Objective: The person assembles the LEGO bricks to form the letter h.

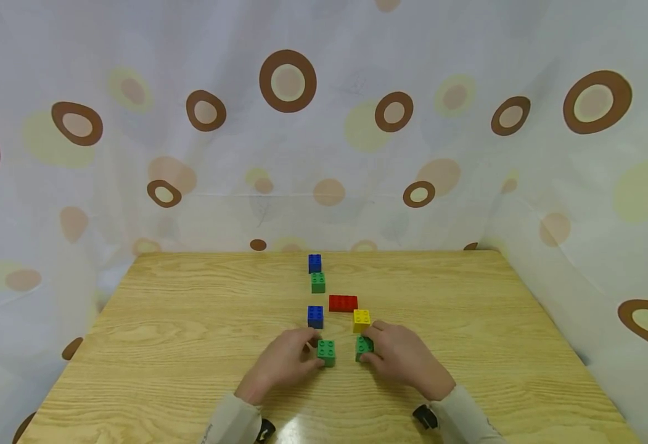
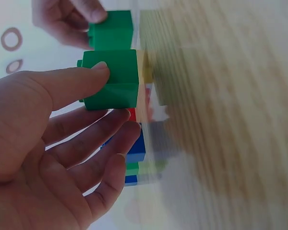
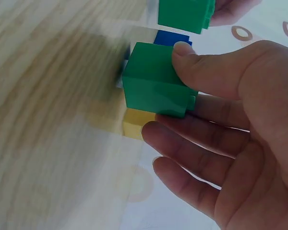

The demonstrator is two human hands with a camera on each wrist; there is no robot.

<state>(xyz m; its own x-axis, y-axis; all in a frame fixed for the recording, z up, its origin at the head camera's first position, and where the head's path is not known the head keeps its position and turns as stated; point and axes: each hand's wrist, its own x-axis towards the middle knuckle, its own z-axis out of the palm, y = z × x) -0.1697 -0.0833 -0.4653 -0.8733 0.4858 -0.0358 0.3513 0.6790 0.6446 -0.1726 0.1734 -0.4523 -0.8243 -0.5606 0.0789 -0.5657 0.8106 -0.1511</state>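
Note:
Two green toy bricks stand side by side near the front, a small gap between them. My left hand (image 1: 287,357) pinches the left green brick (image 1: 326,353) between thumb and fingers. With thumb and fingers my right hand (image 1: 401,353) grips the right green brick (image 1: 364,347). Just behind that one sits a yellow brick (image 1: 361,319), close to my right fingertips. A blue brick (image 1: 315,316) lies beyond my left hand. In the left wrist view the thumb presses the near face of the green brick (image 2: 113,79); the right wrist view shows the other green brick (image 3: 153,79) held likewise.
Behind the yellow brick lies a long red brick (image 1: 343,303). Farther back are another green brick (image 1: 318,282) and a blue brick (image 1: 315,263) near the table's far edge. The wooden table (image 1: 190,320) meets a patterned curtain (image 1: 335,154) at the back and sides.

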